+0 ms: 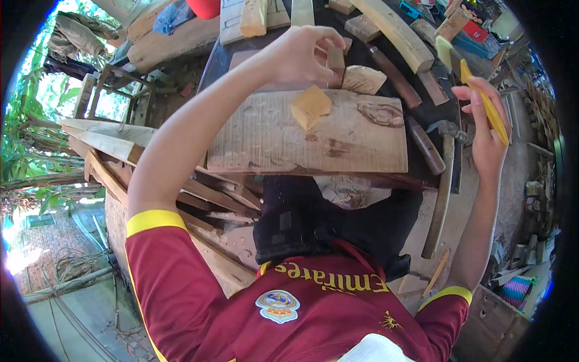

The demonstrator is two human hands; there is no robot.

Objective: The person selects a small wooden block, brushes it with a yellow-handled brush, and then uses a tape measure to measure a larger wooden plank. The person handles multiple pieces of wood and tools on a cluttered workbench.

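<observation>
Above the wide plank [247, 133], my left hand [310, 57] has its fingers curled round a small wooden block [335, 60]. A yellowish wood piece [310, 105] lies on the plank, and a pale offcut [362, 79] sits just right of my left hand. At the right, my right hand [485, 111] holds a yellow-handled brush [482, 99] with its bristles pointing up. Below it and to its left lie a hammer [447, 163] and two dark wooden-handled tools [425, 145], their working ends unclear.
More boards and a curved beam [398, 39] crowd the back of the dark bench [453, 175]. Long wood strips [108, 139] lean at the left. A red container [205, 6] and blue cloth [172, 18] are at the top left, boxes [476, 33] at the top right.
</observation>
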